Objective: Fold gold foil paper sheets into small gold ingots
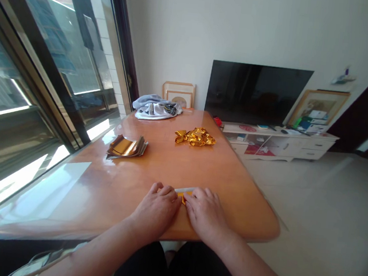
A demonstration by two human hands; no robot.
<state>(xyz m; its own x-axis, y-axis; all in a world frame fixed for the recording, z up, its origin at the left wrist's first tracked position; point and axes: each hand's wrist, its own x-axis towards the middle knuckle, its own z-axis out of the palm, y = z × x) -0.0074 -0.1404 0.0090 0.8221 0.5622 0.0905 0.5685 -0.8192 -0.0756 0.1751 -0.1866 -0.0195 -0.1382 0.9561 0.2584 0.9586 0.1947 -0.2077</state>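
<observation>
Near the front edge of the table, a small piece of gold foil paper with a pale edge lies between my two hands. My left hand presses on its left end with curled fingers. From the other side, my right hand bears down on the right end, its thumb and fingers bent over the paper. Most of the paper is hidden under the hands. Farther left lies a stack of gold foil sheets. Beyond the hands sits a heap of folded gold foil pieces.
The wooden table has a rounded right corner. Crumpled grey cloth lies at its far end, in front of picture frames. A window runs along the left. A television stands on a white cabinet.
</observation>
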